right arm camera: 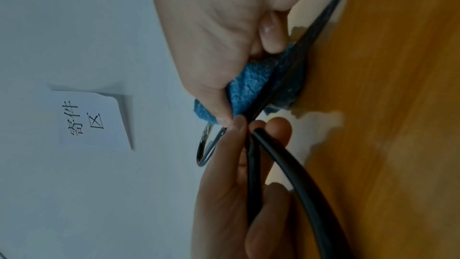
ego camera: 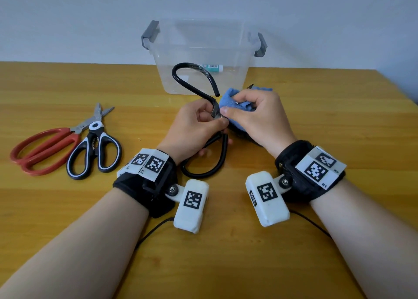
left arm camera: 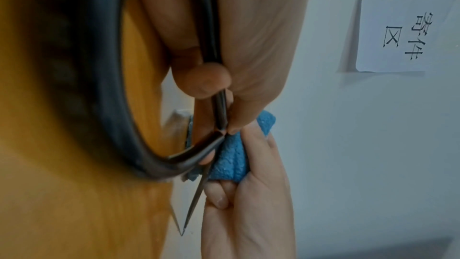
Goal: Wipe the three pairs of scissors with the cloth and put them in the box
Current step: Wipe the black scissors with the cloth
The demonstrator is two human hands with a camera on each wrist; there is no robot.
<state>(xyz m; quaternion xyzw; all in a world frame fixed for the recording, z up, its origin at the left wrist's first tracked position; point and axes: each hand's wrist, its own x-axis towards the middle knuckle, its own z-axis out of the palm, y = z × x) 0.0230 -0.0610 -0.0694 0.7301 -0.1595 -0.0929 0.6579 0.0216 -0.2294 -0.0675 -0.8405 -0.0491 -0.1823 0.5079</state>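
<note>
My left hand [ego camera: 199,129] grips the black scissors [ego camera: 196,88] near the pivot; their large wire loop handles stick out above and below the hand. My right hand [ego camera: 253,115] pinches the blue cloth [ego camera: 235,104] folded around the blades, whose tip [ego camera: 250,86] pokes out beyond the cloth. The left wrist view shows the blades [left arm camera: 196,194] running out of the cloth [left arm camera: 229,162]. In the right wrist view the cloth [right arm camera: 251,86] wraps the dark blade [right arm camera: 311,36]. Red-handled scissors [ego camera: 43,151] and black-and-white scissors [ego camera: 95,149] lie at the left. The clear box [ego camera: 203,52] stands behind.
The wooden table [ego camera: 316,108] has its right edge near my right forearm. The box has grey latches [ego camera: 150,35] and a small labelled item [ego camera: 212,67] inside. A paper sign [left arm camera: 408,32] hangs on the wall. Cables trail from both wrist cameras.
</note>
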